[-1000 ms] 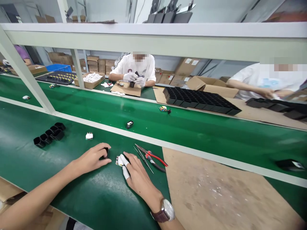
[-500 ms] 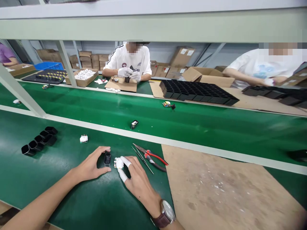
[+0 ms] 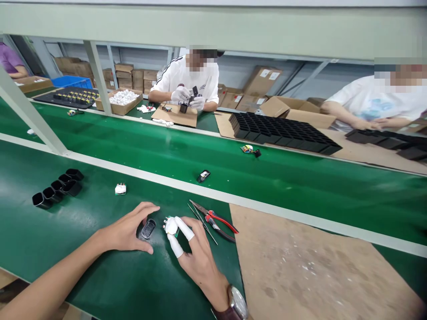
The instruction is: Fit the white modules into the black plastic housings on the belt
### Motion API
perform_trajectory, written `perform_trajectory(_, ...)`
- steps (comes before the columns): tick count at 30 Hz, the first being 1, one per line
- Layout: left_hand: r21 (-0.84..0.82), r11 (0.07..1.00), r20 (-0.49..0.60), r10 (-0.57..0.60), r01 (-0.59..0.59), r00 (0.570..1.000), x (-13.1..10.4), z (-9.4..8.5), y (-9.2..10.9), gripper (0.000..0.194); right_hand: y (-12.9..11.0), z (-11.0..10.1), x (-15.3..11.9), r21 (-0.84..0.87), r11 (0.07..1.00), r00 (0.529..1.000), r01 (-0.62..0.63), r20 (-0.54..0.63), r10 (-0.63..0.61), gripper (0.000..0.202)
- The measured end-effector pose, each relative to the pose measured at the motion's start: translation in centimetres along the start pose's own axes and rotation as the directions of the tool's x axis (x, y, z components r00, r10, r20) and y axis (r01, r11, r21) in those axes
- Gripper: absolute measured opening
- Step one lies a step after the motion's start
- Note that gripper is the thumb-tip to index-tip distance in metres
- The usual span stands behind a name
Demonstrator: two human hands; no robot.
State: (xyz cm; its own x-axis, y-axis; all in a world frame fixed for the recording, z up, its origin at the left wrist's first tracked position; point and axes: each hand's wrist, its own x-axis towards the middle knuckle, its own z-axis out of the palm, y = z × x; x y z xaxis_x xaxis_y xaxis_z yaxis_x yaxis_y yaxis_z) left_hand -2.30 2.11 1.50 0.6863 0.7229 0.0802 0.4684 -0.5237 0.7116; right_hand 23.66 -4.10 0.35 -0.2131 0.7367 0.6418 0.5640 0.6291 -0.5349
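Note:
My left hand (image 3: pixel 133 229) is open, thumb and fingers curved around a small black plastic cover (image 3: pixel 148 228) that lies on the green bench. I see a gap between the thumb and the cover. Between the white-sleeved thumb and finger of my right hand (image 3: pixel 195 249) is a small circuit board (image 3: pixel 171 226) topped with a white lump. Just right of that hand lie tweezers (image 3: pixel 203 222) and red-handled pliers (image 3: pixel 215 221). Another white-topped circuit board (image 3: pixel 120 189) rests on the bench beyond my left hand.
Several black cases (image 3: pixel 56 189) stand at the left. Brown cardboard (image 3: pixel 316 262) covers the bench at right. Past the white rail (image 3: pixel 150 173), a green belt (image 3: pixel 160 153) carries a few parts. Two co-workers sit opposite, near a black tray (image 3: pixel 283 133); a third shows at far left.
The black cover now lies tilted on the bench between my left fingers, which are wider apart. My right hand still pinches the circuit board, now turned slightly. The whole view has shifted a little.

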Motion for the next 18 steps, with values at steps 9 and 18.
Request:
perform_trajectory(9, -0.03, 0.986, -0.058, 0.161, -0.163, 0.985, 0.7, 1.5, 1.0, 0.051, -0.6, 0.1, -0.5, 0.093, 0.993, 0.995, 0.069, 0.063, -0.075, 0.066)
perform_trajectory(18, 0.117, 0.978, -0.125, 0.189, -0.175, 0.974, 0.4, 2.1, 0.3, 0.06, -0.5, 0.0, -0.6, 0.053, 0.994, 0.989, 0.093, 0.11, -0.099, 0.068)
